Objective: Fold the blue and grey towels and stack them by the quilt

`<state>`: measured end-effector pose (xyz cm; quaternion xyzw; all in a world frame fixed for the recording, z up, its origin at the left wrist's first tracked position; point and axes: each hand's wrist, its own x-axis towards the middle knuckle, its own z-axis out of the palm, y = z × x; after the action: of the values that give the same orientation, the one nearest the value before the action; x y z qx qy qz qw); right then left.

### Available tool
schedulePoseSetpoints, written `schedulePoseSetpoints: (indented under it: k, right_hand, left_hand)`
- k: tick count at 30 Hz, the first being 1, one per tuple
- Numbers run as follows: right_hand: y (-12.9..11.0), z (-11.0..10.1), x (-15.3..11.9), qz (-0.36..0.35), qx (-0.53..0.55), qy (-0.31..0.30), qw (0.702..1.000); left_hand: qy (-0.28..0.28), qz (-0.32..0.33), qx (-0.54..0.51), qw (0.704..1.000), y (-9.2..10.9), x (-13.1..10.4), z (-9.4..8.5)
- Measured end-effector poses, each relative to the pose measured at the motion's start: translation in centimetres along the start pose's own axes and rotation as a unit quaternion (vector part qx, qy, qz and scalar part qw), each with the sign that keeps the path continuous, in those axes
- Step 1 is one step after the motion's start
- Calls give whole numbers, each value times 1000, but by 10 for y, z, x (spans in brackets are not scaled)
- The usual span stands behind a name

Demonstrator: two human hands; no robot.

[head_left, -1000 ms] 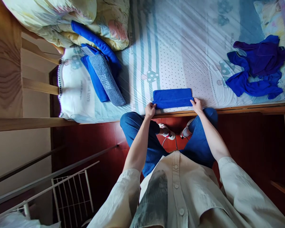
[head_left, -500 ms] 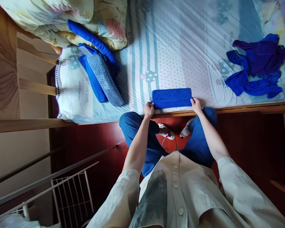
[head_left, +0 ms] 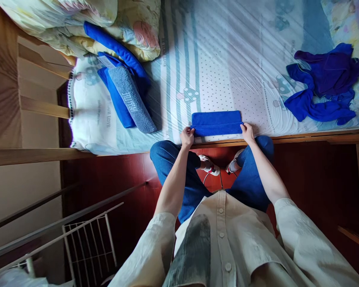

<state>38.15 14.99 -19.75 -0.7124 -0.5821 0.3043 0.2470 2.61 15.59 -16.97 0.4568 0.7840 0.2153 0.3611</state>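
Observation:
A blue cloth [head_left: 217, 122], folded into a flat strip with a crease along its length, lies near the front edge of the bed [head_left: 215, 75]. My left hand [head_left: 187, 136] pinches its near left corner. At its right end my right hand [head_left: 247, 132] grips the edge between thumb and fingers. To the left rest a rolled grey-blue towel [head_left: 132, 99] with lettering and a folded blue cloth [head_left: 115, 97] partly under it. A crumpled heap of blue and purple cloths [head_left: 332, 79] lies on the right.
A floral quilt [head_left: 137, 28] is bunched at the upper left. The wooden bed rail [head_left: 311, 138] runs along the near side, above my knees. A white metal rack [head_left: 89, 243] stands at the lower left on the red floor [head_left: 128, 167].
The view has shifted very slightly at the left side. Both hands keep their hold on the ends of the folded blue cloth, with hardly any movement.

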Motion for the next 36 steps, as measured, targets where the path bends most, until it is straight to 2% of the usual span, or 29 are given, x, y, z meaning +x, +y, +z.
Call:
schedulePoseSetpoints:
  k: [6, 9, 12, 14, 16, 18, 21, 23, 31, 36]
  right_hand:
    - [3, 5, 3, 18, -19, 15, 1000]
    - [2, 4, 0, 18, -7, 31, 999]
    - [-4, -3, -8, -17, -15, 72, 997]
    - [-12, -8, -15, -67, -41, 94, 993]
    - [-20, -9, -24, -123, -74, 78, 987]
    - [-27, -9, -31, -168, -109, 24, 979]
    - [-32, -5, -36, -195, -154, -60, 967]
    - [-31, -4, -34, -189, -169, -82, 964]
    - [-27, 0, -10, -146, -191, -94, 966]
    - [-31, -5, 10, -118, -193, -117, 967]
  left_hand:
    - [6, -26, 3, 1000, -2, 3, 6]
    - [27, 1, 4, 1000, -3, 0, 7]
    - [46, 104, 54, 992, -2, -10, 3]
    - [22, 191, 101, 976, -1, -19, 0]
    - [-27, 261, 141, 954, -1, -28, 1]
    - [-70, 300, 175, 935, -4, -34, 5]
    - [-97, 298, 222, 923, -9, -37, 12]
    - [-101, 286, 246, 921, -12, -34, 15]
    - [-102, 273, 285, 913, -8, -12, 19]
    - [-116, 290, 295, 903, 0, -3, 11]
